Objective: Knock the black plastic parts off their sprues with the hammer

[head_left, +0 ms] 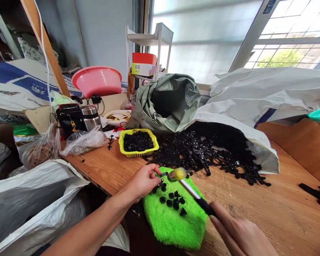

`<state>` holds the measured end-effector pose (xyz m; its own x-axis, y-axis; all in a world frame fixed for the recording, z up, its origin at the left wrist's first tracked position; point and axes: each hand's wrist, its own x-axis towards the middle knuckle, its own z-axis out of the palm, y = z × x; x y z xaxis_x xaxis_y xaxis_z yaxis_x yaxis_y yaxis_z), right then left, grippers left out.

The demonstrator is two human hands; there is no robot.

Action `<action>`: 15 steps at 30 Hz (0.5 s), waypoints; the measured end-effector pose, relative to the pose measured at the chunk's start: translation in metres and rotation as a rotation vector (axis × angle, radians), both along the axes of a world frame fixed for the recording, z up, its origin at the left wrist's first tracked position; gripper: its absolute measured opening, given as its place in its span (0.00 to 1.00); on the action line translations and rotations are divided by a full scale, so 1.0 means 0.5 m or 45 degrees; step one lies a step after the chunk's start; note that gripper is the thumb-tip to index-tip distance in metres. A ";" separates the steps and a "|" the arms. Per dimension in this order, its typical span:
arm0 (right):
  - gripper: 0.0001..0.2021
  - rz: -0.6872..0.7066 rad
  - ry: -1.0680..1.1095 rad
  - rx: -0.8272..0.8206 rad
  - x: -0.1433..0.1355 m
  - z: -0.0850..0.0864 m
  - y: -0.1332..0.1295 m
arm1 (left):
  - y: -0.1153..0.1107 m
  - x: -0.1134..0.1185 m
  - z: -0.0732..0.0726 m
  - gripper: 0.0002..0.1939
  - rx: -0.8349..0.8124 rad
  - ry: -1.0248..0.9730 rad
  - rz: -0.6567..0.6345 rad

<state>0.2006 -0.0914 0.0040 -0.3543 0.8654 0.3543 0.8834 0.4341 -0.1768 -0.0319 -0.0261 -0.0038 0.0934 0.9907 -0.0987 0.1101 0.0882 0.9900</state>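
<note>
On the left, a blue-and-white sack (21, 85) carries printed characters, slanted and too unclear to read with certainty. A small box (143, 69) on the white rack (149, 37) shows a yellow-green label with square codes, and a dark sticker (269, 6) on the window frame bears pale marks that cannot be made out.

The left hand (148, 179) pinches a small black strip (164, 174) at the upper left of a green cloth (175, 227). The right hand (239, 229) is closed around the dark handle of a hammer (193, 190); its blurred, yellowish head is right beside the strip, and whether they touch cannot be told. Loose black caps (176, 205) lie on the cloth below the head.

The bench (290, 199) is bare right of the cloth, as far as the brown board (298, 149). Beyond the cloth, a heap of black parts (197, 149) spills from a white sack (269, 154), closing off the far side. A yellow basket (138, 154) full of black pieces stands left of the heap. The bench's near left edge slants down towards the left forearm.
</note>
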 end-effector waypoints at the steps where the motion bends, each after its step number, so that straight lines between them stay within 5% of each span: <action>1: 0.17 0.040 -0.022 -0.017 -0.001 -0.001 0.003 | 0.000 0.000 0.000 0.06 0.001 0.004 -0.006; 6: 0.22 0.210 -0.083 -0.051 0.002 0.017 0.006 | 0.002 0.000 -0.004 0.05 0.014 0.051 -0.005; 15: 0.20 0.217 -0.135 0.003 -0.015 0.016 0.007 | 0.001 -0.005 0.000 0.05 -0.046 0.056 -0.007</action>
<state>0.1933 -0.0878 0.0122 -0.5313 0.7889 0.3089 0.8105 0.5794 -0.0855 -0.0342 -0.0255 -0.0037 0.0934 0.9860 -0.1382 0.1538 0.1228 0.9804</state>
